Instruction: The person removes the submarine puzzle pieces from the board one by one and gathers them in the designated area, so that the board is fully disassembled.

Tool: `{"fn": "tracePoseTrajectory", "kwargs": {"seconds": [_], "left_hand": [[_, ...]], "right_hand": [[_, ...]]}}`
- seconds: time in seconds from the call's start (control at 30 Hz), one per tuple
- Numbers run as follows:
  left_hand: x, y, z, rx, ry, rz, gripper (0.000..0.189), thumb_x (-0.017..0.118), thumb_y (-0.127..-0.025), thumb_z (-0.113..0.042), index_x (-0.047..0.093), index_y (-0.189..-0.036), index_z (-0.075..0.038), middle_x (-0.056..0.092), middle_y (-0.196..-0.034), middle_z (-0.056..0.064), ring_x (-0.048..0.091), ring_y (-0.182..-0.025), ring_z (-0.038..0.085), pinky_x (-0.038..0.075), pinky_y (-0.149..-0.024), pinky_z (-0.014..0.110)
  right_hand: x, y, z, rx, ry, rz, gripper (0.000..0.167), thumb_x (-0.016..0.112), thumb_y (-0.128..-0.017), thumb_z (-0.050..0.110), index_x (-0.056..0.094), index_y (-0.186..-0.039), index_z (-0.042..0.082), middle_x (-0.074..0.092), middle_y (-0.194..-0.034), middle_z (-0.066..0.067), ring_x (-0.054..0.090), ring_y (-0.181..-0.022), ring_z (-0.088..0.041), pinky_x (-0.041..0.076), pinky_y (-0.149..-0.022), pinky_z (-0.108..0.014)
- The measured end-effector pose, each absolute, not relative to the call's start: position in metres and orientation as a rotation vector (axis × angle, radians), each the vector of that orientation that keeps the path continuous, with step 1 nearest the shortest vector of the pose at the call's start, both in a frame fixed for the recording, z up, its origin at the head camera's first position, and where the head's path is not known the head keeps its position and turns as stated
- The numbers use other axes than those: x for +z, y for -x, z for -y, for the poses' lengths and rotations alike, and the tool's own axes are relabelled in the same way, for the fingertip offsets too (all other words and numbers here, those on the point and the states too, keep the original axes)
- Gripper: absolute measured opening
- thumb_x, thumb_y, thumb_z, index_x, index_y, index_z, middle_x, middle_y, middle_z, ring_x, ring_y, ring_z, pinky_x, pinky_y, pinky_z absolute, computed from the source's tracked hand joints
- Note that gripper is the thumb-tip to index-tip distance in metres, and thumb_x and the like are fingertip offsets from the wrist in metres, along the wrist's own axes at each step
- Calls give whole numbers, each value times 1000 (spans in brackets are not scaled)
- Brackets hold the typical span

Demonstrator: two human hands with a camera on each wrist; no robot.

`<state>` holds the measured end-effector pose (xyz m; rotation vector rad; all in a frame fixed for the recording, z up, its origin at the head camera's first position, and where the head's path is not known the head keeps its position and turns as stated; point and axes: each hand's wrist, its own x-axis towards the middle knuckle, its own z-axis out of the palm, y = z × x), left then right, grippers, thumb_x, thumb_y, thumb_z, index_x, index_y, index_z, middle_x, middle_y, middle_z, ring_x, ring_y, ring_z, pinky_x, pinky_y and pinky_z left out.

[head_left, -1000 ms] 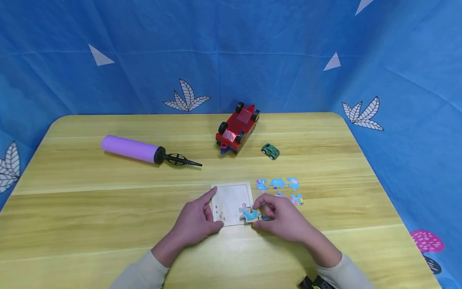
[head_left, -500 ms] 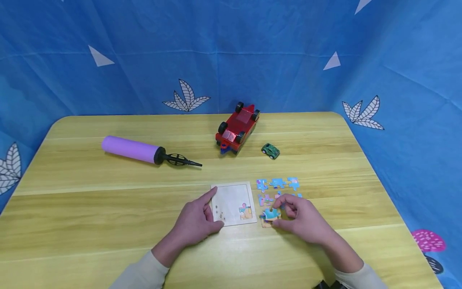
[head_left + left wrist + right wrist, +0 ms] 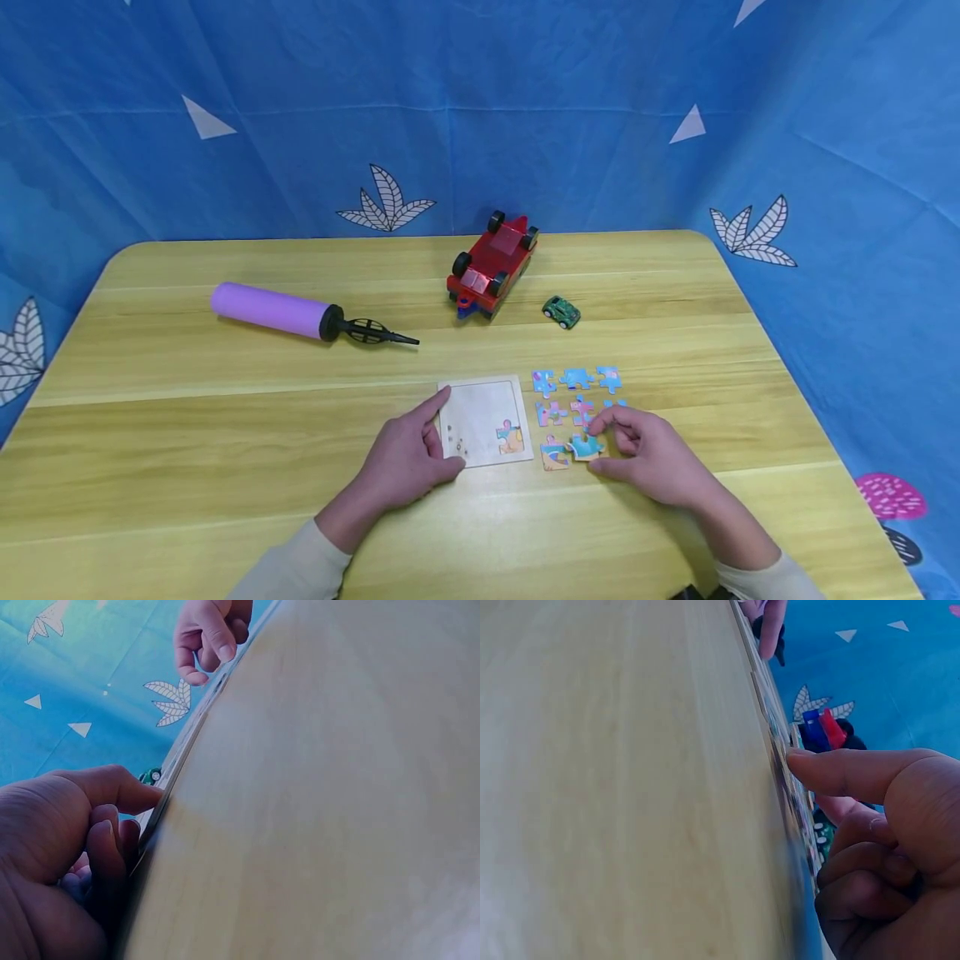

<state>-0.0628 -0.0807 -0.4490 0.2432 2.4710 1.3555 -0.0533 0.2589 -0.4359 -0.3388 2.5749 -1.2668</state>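
Observation:
A pale square puzzle board lies flat on the table, with one jigsaw piece in its lower right corner. My left hand holds its left side, forefinger at the upper corner and thumb at the lower. Right of the board, my right hand pinches a blue-and-sand jigsaw piece between thumb and forefinger, low over the table and beside another loose piece. In the right wrist view the thumb is right at the row of thin pieces, with the other fingers curled.
Several loose jigsaw pieces lie in rows right of the board. Farther back are a small green toy car, an upturned red toy vehicle and a purple hand pump. A blue patterned cloth hangs behind the table.
My right hand has carried the pinched piece from over the board's lower right part to the right, to the bottom row of loose pieces. My left hand stays on the board.

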Motion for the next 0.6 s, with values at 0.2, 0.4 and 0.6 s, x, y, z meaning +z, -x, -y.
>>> {"fn": "tracePoseTrajectory", "kwargs": {"seconds": [0.2, 0.4, 0.6], "left_hand": [[-449, 63, 81, 1357, -237, -2469, 93, 86, -74, -14, 38, -154, -7, 57, -64, -4, 52, -54, 13, 45, -59, 30], [-449, 63, 80, 1353, -231, -2467, 94, 86, -74, -14, 38, -154, -8, 57, -64, -4, 53, -54, 14, 45, -58, 30], [-452, 63, 81, 1358, -251, -2479, 94, 86, -74, -14, 38, -154, -7, 57, -64, -5, 52, -54, 13, 45, -58, 29]], "right_hand": [[-437, 52, -265, -1247, 335, -2562, 32, 86, -77, 10, 66, -102, 15, 28, -61, 10, 28, -55, -5, 40, -69, -29], [-438, 53, -268, -1240, 357, -2527, 32, 86, -78, 10, 65, -102, 14, 28, -62, 9, 28, -55, -5, 40, -67, -29], [-436, 53, -269, -1245, 397, -2477, 30, 84, -80, 11, 64, -102, 11, 28, -63, 9, 28, -55, -5, 42, -68, -29]]}}
